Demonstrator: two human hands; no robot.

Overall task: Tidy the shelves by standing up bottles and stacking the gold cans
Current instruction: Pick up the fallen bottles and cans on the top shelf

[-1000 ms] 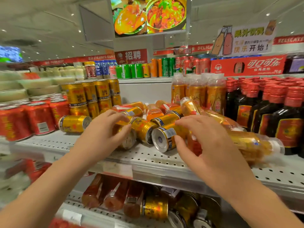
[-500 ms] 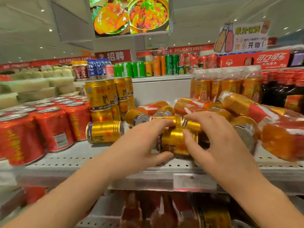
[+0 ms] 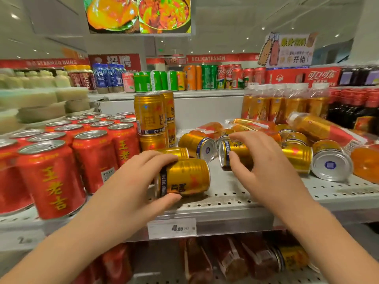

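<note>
Head cam: L hand [image 3: 131, 181] grip wraps a gold can [image 3: 188, 177] lying sideways nr front edge of shelf [image 3: 235, 199]. R hand [image 3: 260, 160] grip curls over 2nd gold can [image 3: 235, 152], also on its side, thumb at rim. Toppled bottles [image 3: 320, 128] lie behind/right. Upright gold stack [image 3: 148, 115] stands back-left, beside red cans [image 3: 51, 175].

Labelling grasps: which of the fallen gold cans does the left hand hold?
The front gold can, on its side nearest the shelf edge: the left hand grips its end. The right hand holds a second can farther back.
</note>
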